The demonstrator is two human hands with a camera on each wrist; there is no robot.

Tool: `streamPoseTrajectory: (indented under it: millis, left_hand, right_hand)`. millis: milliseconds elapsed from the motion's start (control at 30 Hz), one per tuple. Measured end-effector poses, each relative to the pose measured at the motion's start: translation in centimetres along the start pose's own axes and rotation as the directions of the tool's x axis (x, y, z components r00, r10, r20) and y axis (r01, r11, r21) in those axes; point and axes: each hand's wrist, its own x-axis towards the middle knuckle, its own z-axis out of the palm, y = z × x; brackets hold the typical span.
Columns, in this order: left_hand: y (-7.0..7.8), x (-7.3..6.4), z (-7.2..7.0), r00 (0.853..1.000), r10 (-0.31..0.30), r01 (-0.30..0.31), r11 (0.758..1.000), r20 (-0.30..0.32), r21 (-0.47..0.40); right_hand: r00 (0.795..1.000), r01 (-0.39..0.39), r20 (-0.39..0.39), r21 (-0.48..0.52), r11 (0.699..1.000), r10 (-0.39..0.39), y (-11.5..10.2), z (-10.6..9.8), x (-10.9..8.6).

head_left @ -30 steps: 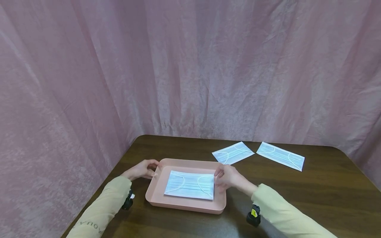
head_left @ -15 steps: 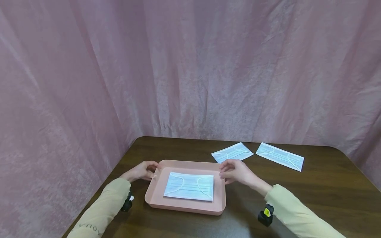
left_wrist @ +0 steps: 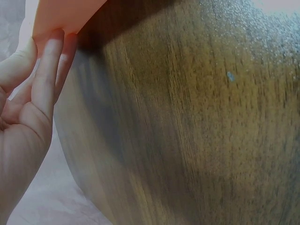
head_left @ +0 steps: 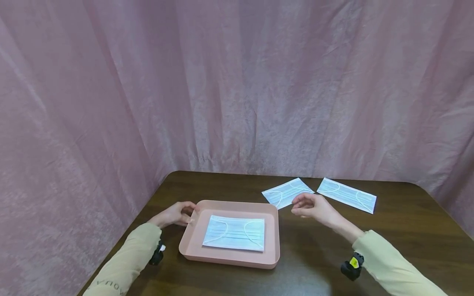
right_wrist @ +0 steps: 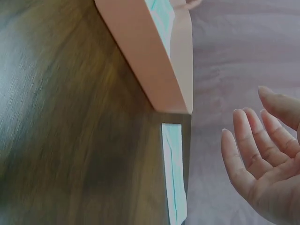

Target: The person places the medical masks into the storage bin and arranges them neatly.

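Note:
A pink rectangular tray stands on the table's left half, a pale blue face mask lying flat in it. My left hand pinches the tray's far left rim; in the left wrist view its fingers lie against the outer wall, the thumb on the other side. Off the tray's right side, my right hand hovers with relaxed, slightly bent fingers and holds nothing. Just beyond it lies a second face mask on the table, partly overlapped by the fingers in the head view.
Another face mask lies farther right on the dark wooden table. Pink curtains hang behind the table and along its left side. Each wrist carries a small black camera, such as the right one.
The right hand has let go of the mask in the tray and moved right, out past the tray's rim. The left hand keeps its hold on the tray.

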Motion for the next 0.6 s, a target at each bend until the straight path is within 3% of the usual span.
streamPoseTrajectory:
  millis: [400,600]
  left_hand:
    - [0.3,-0.1,0.2,0.999,-0.044,0.046,0.998,-0.032,0.044]
    - [0.0,0.1,0.0,0.997,-0.054,0.057,0.997,-0.049,0.049]
  right_hand:
    - [0.989,-0.022,-0.147,-0.059,0.998,0.013,4.3,-4.3,-1.7]
    - [0.97,-0.054,-0.243,-0.22,0.974,-0.001,6.7,-6.6,-2.6]
